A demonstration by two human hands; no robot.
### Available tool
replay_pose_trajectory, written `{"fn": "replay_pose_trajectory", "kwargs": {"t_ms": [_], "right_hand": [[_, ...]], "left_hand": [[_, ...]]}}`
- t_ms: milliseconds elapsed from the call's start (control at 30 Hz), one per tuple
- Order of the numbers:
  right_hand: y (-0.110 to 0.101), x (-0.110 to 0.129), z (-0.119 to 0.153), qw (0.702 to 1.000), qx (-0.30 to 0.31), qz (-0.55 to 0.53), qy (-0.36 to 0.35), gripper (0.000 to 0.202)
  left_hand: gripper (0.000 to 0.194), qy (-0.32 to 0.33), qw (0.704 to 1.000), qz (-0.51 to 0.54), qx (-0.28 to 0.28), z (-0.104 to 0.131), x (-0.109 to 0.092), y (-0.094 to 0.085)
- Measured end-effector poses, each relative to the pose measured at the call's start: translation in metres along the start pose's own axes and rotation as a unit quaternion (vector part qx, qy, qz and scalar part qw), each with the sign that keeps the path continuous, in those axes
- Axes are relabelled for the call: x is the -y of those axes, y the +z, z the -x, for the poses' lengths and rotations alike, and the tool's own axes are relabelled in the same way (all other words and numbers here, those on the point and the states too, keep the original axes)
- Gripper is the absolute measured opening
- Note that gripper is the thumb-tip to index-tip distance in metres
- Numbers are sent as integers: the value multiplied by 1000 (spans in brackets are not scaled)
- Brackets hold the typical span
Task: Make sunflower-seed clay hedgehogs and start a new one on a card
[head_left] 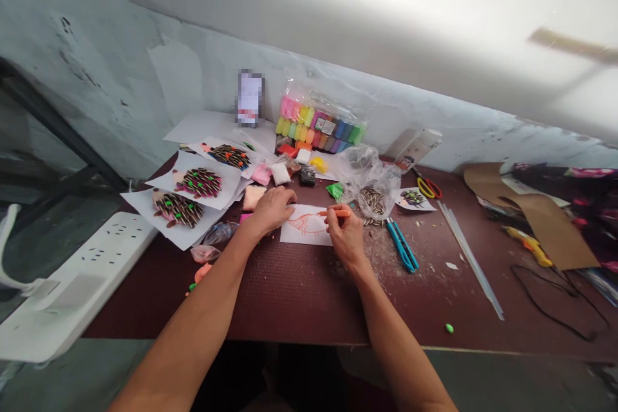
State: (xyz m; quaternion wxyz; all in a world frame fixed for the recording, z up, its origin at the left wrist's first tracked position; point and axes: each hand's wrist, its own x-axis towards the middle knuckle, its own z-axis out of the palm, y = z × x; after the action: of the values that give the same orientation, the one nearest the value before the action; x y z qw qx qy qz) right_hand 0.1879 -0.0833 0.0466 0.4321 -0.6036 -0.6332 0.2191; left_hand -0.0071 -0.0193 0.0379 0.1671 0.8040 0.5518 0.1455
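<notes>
A small white paper point(295, 236) lies on the dark red table, bearing an orange outline drawing with hatched lines at its left end. My right hand point(346, 232) is closed round an orange pen point(342, 213), over the right side of the paper. At the upper left edge of the sheet, my left hand point(274, 209) rests with its fingers laid down, holding nothing I can see. Behind the hands sit a white clay block point(280, 174), a black clay pack point(308, 175) and a green wrapped piece point(335, 190).
Hedgehog pictures covered in seeds point(197, 182) lie at left, beside a white power strip point(91, 264). A bag of striped seeds point(373, 201), a teal cutter point(402, 246), scissors point(429, 187), clear sticks point(470, 261) and a yellow glue gun point(530, 246) lie to the right.
</notes>
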Motion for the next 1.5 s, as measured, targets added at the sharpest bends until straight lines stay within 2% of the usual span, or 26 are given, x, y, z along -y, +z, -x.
{"fn": "replay_pose_trajectory", "kwargs": {"t_ms": [300, 500, 800, 1100, 1233, 1400, 1500], "right_hand": [[3, -4, -1, 998, 12, -63, 10, 34], [1, 0, -1, 997, 5, -75, -6, 33], [-3, 2, -1, 996, -10, -89, -18, 32], [-3, 1, -6, 981, 1, -192, 9, 38], [-11, 6, -13, 983, 1, -184, 1, 43], [-21, 16, -28, 987, 54, -152, -5, 39], [-18, 17, -38, 989, 65, -130, 15, 38]], "left_hand": [[22, 13, 1000, -10, -25, -1, -1, 9], [16, -14, 1000, 11, -17, -4, 1, 11], [14, -21, 999, 25, -23, -4, 1, 11], [17, 6, 1000, -5, -23, -3, 1, 9], [19, 8, 1000, -3, -15, -5, 4, 7], [28, 25, 999, -38, -7, -14, 2, 6], [30, 34, 998, -58, 11, -22, 1, 6]]}}
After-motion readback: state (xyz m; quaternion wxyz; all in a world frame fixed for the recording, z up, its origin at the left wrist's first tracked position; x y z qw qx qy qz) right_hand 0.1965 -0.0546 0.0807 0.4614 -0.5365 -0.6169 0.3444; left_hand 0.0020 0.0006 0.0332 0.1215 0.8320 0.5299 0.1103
